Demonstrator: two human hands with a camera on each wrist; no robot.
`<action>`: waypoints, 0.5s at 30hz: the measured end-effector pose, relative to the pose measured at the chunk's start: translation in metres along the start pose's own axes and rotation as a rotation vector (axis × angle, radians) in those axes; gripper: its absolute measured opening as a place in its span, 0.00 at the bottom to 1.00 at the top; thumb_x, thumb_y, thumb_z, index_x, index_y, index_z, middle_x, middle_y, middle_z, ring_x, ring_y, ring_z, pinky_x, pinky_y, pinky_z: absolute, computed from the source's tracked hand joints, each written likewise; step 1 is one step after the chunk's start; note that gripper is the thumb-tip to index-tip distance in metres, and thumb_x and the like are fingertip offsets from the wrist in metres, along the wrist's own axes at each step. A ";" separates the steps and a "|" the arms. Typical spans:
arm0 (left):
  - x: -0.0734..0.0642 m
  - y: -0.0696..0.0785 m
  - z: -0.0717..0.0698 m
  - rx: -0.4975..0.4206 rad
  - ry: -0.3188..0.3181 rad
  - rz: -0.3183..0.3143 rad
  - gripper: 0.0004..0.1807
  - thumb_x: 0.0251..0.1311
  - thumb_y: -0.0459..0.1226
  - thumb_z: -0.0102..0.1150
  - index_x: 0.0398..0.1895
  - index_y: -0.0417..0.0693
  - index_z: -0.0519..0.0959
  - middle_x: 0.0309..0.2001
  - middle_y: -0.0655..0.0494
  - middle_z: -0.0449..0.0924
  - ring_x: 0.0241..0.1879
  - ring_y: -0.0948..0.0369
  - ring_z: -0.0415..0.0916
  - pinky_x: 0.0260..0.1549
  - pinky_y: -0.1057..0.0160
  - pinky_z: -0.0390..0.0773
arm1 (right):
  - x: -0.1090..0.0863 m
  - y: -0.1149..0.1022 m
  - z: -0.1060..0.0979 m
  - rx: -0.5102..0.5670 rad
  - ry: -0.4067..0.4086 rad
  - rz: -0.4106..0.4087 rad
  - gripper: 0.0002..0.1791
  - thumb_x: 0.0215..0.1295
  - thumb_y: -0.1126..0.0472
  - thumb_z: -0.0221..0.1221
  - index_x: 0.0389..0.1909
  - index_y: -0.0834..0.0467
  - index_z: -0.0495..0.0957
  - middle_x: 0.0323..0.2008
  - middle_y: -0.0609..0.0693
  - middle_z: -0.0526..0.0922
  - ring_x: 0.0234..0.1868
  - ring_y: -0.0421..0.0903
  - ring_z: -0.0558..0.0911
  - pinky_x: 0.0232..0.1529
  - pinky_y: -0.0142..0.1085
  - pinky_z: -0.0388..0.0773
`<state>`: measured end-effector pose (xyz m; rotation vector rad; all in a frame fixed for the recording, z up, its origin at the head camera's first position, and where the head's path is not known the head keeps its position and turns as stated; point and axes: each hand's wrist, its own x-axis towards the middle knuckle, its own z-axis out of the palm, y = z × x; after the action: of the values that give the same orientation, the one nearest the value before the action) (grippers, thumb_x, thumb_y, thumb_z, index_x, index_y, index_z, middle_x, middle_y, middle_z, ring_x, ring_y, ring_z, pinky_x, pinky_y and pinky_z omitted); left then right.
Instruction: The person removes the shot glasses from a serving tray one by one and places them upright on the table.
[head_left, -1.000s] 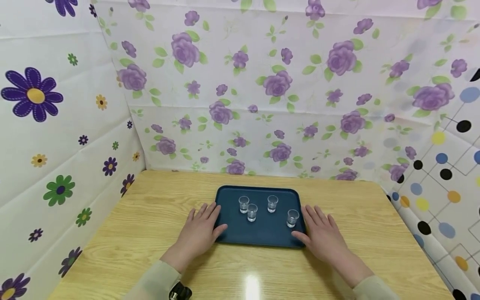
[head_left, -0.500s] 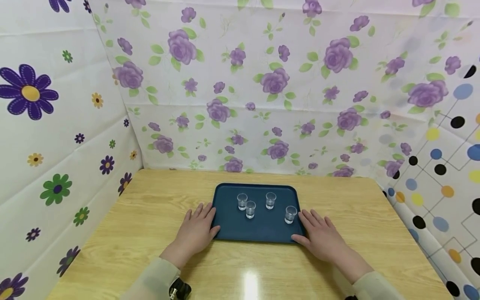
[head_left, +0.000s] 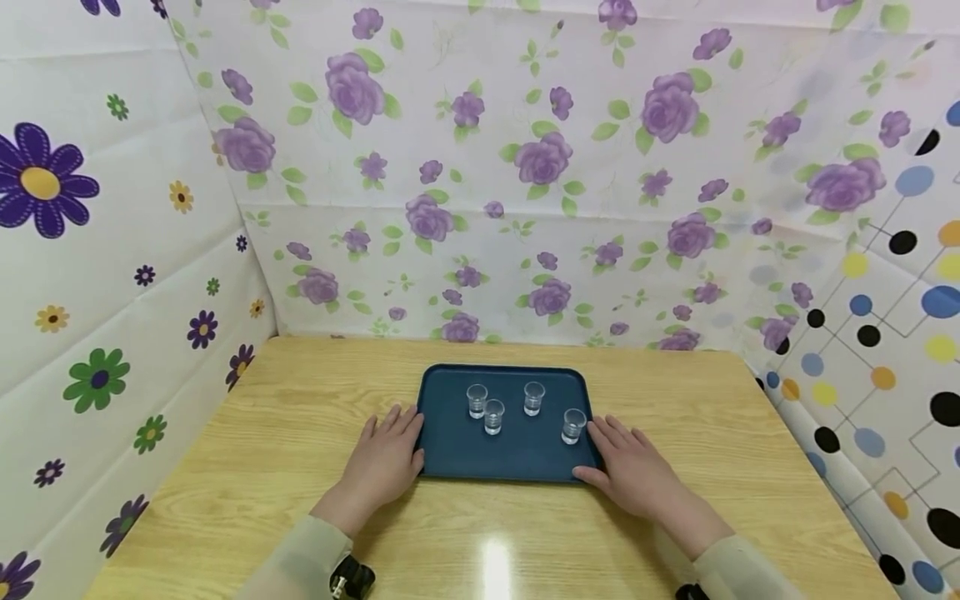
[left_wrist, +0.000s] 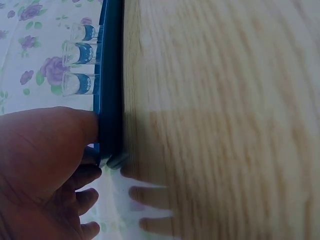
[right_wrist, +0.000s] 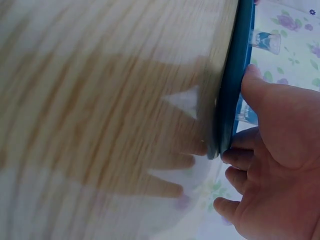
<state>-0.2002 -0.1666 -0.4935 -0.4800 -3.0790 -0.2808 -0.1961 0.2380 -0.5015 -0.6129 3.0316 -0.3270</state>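
Note:
A dark blue rectangular tray [head_left: 457, 454] sits on the wooden table, with several small clear shot glasses [head_left: 573, 427] standing upright in it. My left hand [head_left: 375, 462] lies along the tray's left side, palm down, fingers straight and thumb at the rim. At the right side, my right hand [head_left: 637, 475] touches the rim, its fingers extended and its thumb over the near right corner. From the left wrist, the thumb [left_wrist: 80, 125] overlaps the tray edge while the other fingers show beyond the corner. In the right wrist view, the thumb [right_wrist: 252, 82] meets the rim and partly hides a glass.
The wooden table [head_left: 315, 400] extends around the tray on all sides. Floral cloth [head_left: 525, 208] hangs behind its back edge, and patterned cloths line the left and right sides. A black wrist device [head_left: 351, 577] shows below the left sleeve.
My left hand has shifted slightly outward, its thumb drawing back from over the tray to the rim. The right fingers have slid a little nearer along the side. Tray and glasses hold their places.

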 end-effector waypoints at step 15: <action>-0.002 -0.017 0.007 -0.071 0.026 -0.019 0.35 0.82 0.43 0.63 0.84 0.38 0.67 0.84 0.40 0.63 0.84 0.36 0.56 0.80 0.28 0.55 | 0.005 -0.007 0.001 0.022 0.059 0.014 0.47 0.81 0.36 0.61 0.83 0.68 0.65 0.81 0.67 0.66 0.83 0.69 0.63 0.79 0.72 0.60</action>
<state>-0.2034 -0.1815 -0.5030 -0.4449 -3.0587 -0.3946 -0.1983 0.2295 -0.5007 -0.5900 3.0828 -0.3847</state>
